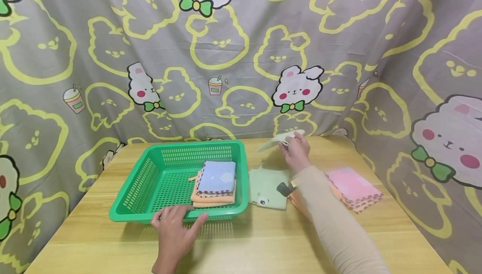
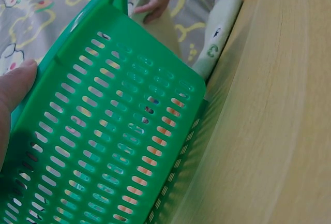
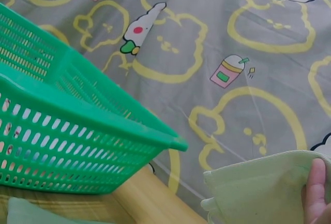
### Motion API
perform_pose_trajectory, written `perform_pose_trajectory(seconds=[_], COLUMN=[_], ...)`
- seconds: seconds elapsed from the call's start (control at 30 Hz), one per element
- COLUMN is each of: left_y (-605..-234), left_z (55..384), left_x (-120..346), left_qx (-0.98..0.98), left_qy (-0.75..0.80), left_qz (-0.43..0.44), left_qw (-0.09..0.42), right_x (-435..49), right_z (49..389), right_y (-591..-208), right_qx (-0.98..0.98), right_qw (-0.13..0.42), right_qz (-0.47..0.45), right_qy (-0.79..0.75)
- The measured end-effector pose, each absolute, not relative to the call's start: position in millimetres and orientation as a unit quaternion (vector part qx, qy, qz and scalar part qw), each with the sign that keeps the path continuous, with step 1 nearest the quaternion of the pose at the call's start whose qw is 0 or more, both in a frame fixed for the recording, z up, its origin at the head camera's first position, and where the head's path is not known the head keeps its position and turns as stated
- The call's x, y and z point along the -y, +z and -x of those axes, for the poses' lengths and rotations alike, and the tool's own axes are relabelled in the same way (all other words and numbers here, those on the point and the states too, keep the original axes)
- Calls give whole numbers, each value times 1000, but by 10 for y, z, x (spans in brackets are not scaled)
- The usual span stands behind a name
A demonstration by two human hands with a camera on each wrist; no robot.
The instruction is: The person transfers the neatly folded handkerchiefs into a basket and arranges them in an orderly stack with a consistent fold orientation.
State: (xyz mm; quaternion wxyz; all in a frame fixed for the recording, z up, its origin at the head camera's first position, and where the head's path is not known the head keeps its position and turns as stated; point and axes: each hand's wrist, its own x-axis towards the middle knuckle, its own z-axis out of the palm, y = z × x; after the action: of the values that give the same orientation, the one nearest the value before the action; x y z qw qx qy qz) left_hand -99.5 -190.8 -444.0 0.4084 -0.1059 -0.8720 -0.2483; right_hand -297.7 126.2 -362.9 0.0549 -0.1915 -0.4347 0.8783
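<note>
My left hand [image 1: 175, 232] grips the front rim of a green plastic basket [image 1: 245, 182], its thumb [image 2: 18, 87] showing against the rim in the left wrist view. Above the table at the back, my right hand [image 1: 296, 153] pinches a pale green folded towel [image 1: 276, 141], whose folded edges hang to the left. Another light green towel [image 1: 269, 184] with a printed animal face lies flat, right of the basket. Inside the basket, at its right end, a folded blue towel [image 1: 218, 175] with a checked edge rests on orange towels [image 1: 214, 204].
Pink folded towels [image 1: 354, 186] with checked edges lie on the right of the wooden table [image 1: 233, 253]. An orange towel [image 1: 300, 202] is partly hidden under my right forearm. A grey cartoon-print curtain [image 1: 244, 77] hangs behind the table and along both sides.
</note>
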Motion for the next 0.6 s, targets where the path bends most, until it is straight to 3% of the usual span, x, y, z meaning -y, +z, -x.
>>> perform_pose_trajectory(seconds=[0.6], left_y=[-4423], left_z=[983], left_x=[1904], left_qx=[875], left_qy=[-249], left_qz=[103], left_qw=[401], right_x=[-1174], right_z=[2884], right_y=[-3394], right_qx=[427], right_qw=[46], right_qz=[169], right_qy=[887])
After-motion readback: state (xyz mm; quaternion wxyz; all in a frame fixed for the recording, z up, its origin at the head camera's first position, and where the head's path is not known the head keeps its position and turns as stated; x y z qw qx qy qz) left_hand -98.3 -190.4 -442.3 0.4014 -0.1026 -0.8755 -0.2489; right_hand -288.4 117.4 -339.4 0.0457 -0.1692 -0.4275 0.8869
